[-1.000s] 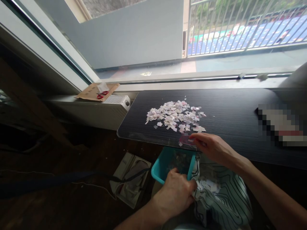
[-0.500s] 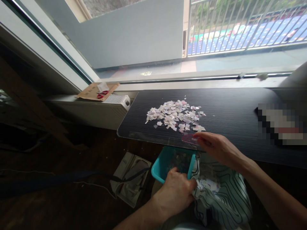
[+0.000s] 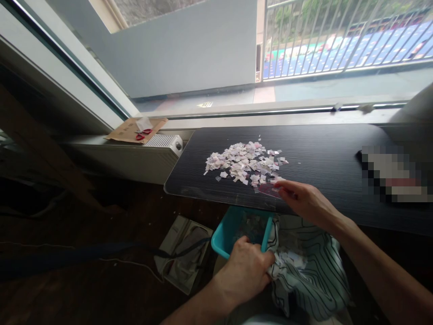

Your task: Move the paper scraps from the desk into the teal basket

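Observation:
My left hand [image 3: 248, 264] is closed on the near rim of a teal plastic tub [image 3: 221, 237], held just below the table's front edge. Small scraps lie inside the tub. Pinched in my right hand [image 3: 301, 196] is a thin, see-through pink plastic piece [image 3: 268, 190], its exact kind unclear. It rests low over the tabletop, against the near edge of a pile of small paper scraps [image 3: 241, 160]. A pale green cloth [image 3: 324, 275] with dark wavy lines sits beside the tub, white scraps in its folds. My left hand's fingertips are partly hidden by the tub.
The dark table [image 3: 324, 149] stands against a window. Red-handled scissors [image 3: 144, 133] lie on brown cardboard [image 3: 122, 131] at the left, above a radiator [image 3: 164, 142]. A blurred-out object [image 3: 394, 174] is on the table's right. An open box [image 3: 184, 253] sits on the floor.
My right hand has moved slightly away from me, bringing the pink plastic piece up to the pile's near edge. My left hand still grips the tub. The view has shifted slightly.

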`<state>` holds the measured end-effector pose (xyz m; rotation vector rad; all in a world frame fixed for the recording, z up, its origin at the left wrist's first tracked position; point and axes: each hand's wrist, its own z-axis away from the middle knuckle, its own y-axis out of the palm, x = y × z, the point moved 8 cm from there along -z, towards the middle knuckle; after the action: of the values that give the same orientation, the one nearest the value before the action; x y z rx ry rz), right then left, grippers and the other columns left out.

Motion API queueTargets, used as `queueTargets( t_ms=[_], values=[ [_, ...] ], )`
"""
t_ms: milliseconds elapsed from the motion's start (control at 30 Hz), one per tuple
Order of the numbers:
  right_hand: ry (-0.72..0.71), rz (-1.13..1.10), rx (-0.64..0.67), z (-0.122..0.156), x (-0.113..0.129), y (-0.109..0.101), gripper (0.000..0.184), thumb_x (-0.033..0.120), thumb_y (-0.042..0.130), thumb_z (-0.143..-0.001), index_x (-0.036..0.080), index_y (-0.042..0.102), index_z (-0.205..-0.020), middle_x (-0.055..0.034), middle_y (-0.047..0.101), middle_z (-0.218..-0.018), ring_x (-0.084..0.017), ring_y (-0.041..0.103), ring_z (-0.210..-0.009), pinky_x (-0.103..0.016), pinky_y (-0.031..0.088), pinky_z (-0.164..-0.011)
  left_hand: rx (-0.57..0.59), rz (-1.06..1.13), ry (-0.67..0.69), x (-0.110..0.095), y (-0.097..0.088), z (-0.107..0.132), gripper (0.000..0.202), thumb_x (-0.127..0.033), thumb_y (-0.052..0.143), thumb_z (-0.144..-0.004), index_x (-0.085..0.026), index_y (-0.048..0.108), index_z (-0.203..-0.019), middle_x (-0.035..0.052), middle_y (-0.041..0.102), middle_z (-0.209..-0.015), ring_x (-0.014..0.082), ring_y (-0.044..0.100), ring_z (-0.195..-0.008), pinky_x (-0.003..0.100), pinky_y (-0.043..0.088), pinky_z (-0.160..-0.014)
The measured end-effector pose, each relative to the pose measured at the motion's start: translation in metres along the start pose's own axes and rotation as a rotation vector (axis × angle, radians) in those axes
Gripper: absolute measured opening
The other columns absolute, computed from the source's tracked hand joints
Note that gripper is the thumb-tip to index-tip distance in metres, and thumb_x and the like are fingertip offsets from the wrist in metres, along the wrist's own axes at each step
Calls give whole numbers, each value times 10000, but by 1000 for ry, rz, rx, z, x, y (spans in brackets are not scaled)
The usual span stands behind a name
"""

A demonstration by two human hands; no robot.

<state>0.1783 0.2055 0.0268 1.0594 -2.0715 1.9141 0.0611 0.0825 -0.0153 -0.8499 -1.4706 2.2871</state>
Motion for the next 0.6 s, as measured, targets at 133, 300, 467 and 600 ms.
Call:
queueTargets(
  t_ms=[133,300,467,600],
  values=[
    [-17,21,-35,-3,2,-1,284,251,443,-856,212,664,-1028,-26,694,-757,-122,575,-563,-214,386,-509,-3,0,-4,1,0,0,84,-241,597,-744,-190,622,-806,35,672,-716,192,636,-704,334,422,-821],
    [-67,12,22,-5,10,2,273,254,440,-857,223,660,-1014,-21,700,-809,-123,584,-591,-213,396,-527,6,-3,-6,0,0,0,95,-252,595,-752,-188,627,-815,39,673,-711,196,638,-705,336,426,-813],
    [-71,33,-6,-6,13,3,288,242,429,-857,212,659,-1028,-33,705,-832,-130,596,-610,-221,406,-537,6,-3,-8,0,-2,1,99,-254,594,-758,-191,629,-827,37,675,-718,196,639,-710,336,427,-812],
    [-111,-3,57,-3,19,10,269,252,445,-860,227,662,-1016,-24,705,-858,-126,603,-637,-215,424,-574,15,-3,-3,0,-2,0,102,-250,598,-755,-187,628,-830,40,677,-717,199,640,-710,342,428,-813]
  ],
)
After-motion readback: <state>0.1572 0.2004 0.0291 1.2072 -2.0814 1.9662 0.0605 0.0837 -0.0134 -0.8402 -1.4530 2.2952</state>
